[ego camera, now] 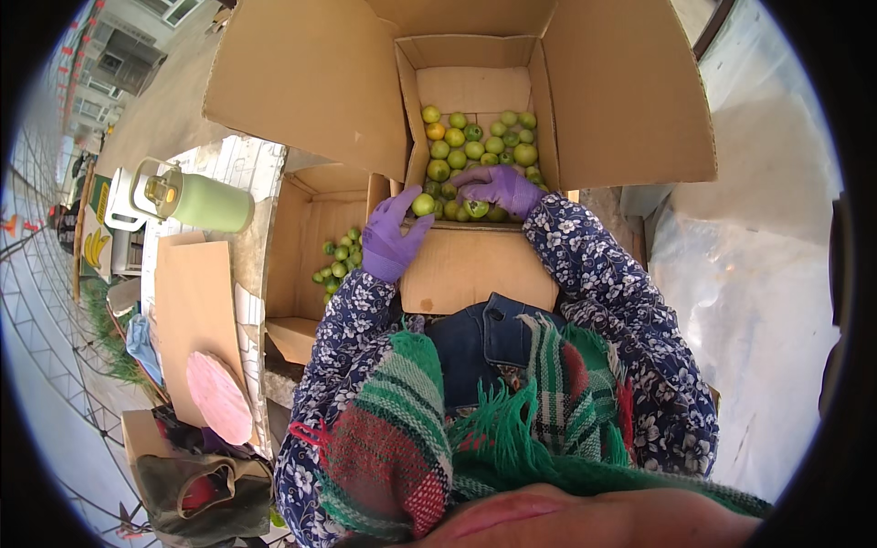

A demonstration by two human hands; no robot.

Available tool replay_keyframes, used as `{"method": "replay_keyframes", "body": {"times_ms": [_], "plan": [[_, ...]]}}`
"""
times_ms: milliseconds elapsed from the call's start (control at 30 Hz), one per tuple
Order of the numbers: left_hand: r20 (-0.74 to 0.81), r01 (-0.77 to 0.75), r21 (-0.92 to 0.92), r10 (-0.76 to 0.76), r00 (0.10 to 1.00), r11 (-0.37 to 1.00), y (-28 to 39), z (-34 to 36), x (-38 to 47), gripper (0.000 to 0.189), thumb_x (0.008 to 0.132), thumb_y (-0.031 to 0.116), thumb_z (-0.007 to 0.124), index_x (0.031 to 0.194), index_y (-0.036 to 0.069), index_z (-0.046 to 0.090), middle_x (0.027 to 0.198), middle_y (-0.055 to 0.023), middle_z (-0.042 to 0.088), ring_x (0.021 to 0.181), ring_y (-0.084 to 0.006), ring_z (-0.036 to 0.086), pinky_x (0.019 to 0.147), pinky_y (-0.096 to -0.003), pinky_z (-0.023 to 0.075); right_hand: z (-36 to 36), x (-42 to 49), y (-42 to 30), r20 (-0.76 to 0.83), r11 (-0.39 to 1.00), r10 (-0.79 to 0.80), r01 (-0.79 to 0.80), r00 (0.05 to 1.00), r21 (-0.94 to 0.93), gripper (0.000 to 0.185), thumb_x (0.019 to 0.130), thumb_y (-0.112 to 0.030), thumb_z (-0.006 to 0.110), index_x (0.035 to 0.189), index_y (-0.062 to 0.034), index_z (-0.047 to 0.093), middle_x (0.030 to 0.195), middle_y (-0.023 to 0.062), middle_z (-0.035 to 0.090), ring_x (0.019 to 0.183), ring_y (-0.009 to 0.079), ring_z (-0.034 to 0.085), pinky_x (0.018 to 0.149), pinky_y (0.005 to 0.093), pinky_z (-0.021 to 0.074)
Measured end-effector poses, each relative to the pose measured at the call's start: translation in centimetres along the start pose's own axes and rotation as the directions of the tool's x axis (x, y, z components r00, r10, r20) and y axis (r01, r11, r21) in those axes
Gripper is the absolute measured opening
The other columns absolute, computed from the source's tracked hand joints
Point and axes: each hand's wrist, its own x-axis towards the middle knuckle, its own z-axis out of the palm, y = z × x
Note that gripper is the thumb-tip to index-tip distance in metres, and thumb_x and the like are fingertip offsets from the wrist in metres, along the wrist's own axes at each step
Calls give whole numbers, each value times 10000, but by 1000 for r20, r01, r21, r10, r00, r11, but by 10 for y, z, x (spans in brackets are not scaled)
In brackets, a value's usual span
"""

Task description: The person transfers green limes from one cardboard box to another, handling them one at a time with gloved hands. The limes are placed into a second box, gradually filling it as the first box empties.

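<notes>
An open cardboard box (pixel 473 49) stands before me, its floor partly covered with round green fruits (pixel 474 150) that look like tomatoes, one of them yellow-orange. At the box's near left corner, my left hand (pixel 397 235), in a purple glove, holds a pale green fruit (pixel 423 205) between thumb and fingers. My right hand (pixel 502 190), gloved alike, reaches palm down over the near fruits inside the box. A green fruit with a dark scar (pixel 475 207) lies under its fingers; whether they grip it I cannot tell.
A second cardboard box (pixel 315 205) with more green fruits (pixel 339 262) adjoins on the left. Beyond it, a table holds a green bottle (pixel 212 201), a flat cardboard piece (pixel 199 308) and a pink oval pad (pixel 219 397). Wide box flaps (pixel 623 96) spread at both sides. Plastic sheeting (pixel 740 274) lies right.
</notes>
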Motion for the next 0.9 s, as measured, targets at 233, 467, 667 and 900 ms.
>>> {"method": "replay_keyframes", "body": {"times_ms": [233,467,667,900], "plan": [[-227,386,136,-351,908,912,-110,-30,-56,447,874,259,799,1249,46,680,1180,-206,696,1133,-404,643,990,-479,510,-4,4,13,-125,842,-35,-38,992,-539,322,944,-288,702,1145,-43,755,1002,155,771,900,252,725,835,360,557],[-172,648,508,-670,722,568,-229,-26,-143,435,847,319,810,1223,132,699,1296,-166,651,1224,-389,597,1051,-481,487,-1,4,17,-91,777,-4,-55,996,-628,341,944,-338,676,1145,-76,763,995,166,774,894,291,738,818,398,567],[-150,638,538,-682,716,551,-225,-17,-141,456,836,348,819,1249,194,701,1393,-132,600,1302,-370,550,1091,-465,466,0,1,10,-78,745,28,-73,997,-663,348,938,-335,666,1150,-77,761,985,169,774,898,306,739,819,408,570],[-19,522,702,-721,693,484,-211,-4,-134,528,820,349,830,1313,223,688,1498,-84,533,1433,-330,436,1164,-469,402,-1,2,9,-70,776,44,-78,997,-626,346,938,-335,659,1145,-78,763,969,159,776,886,296,740,813,402,571]]}}
